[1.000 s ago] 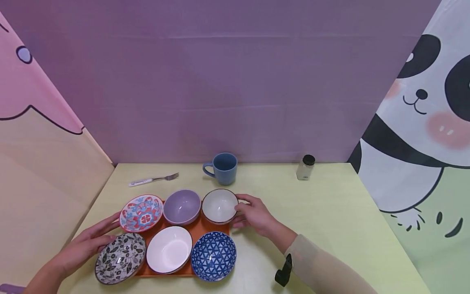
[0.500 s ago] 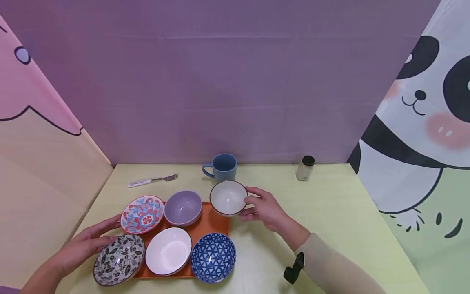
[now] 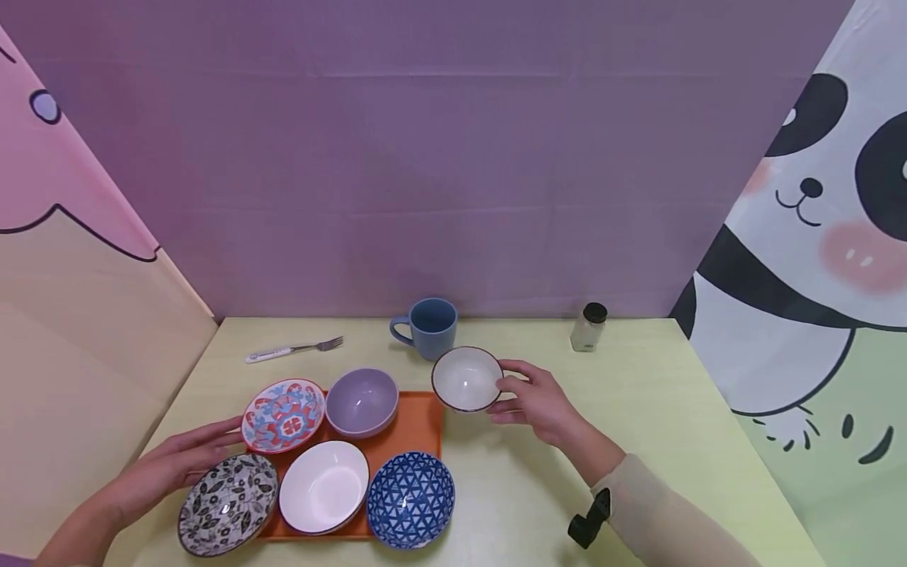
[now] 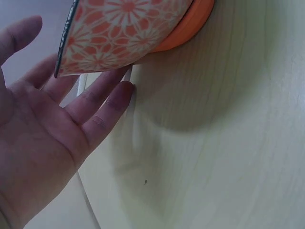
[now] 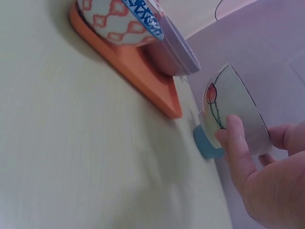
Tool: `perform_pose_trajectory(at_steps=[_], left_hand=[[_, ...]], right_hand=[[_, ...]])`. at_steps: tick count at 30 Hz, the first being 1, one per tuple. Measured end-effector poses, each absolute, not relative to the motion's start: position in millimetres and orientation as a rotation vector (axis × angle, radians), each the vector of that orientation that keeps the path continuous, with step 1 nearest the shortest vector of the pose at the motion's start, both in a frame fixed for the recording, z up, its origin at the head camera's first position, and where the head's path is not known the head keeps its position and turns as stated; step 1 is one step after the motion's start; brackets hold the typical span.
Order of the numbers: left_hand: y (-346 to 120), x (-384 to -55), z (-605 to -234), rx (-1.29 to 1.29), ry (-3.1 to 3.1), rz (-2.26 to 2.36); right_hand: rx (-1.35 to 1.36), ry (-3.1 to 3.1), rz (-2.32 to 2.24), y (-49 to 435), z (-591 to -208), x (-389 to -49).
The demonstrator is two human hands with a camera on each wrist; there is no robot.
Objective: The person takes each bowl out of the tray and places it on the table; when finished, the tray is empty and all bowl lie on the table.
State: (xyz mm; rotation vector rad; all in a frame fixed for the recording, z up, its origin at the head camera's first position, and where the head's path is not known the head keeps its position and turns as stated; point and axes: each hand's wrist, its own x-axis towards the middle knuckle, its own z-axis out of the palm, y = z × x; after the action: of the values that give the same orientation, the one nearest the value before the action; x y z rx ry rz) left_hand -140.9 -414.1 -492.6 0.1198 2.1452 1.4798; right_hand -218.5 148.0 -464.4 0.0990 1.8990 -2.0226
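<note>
On the worktop (image 3: 638, 441), a tray (image 3: 420, 421) bears two rear bowls (image 3: 362, 403) and three front bowls (image 3: 324, 487), the left hand (image 3: 168, 466) beside the leftmost. Behind the tray, left to right: a fork (image 3: 294, 350), a mug (image 3: 433, 327), a jar (image 3: 587, 331). The right hand (image 3: 538, 400) holds a sixth bowl (image 3: 467, 379) near the tray's far right corner.

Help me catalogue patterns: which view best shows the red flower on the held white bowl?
The right wrist view: the red flower shows unobstructed on the white bowl. The head view shows the bowl's inside but no flower; the left wrist view shows neither.
</note>
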Motion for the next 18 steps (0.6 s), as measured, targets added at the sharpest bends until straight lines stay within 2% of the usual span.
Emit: perform_pose_trajectory(at_steps=[18], left_hand=[[-386,-140,-479,0.184,2.35,1.212]], right_hand=[[0.241,1.949,-2.02,189,-488,-214]])
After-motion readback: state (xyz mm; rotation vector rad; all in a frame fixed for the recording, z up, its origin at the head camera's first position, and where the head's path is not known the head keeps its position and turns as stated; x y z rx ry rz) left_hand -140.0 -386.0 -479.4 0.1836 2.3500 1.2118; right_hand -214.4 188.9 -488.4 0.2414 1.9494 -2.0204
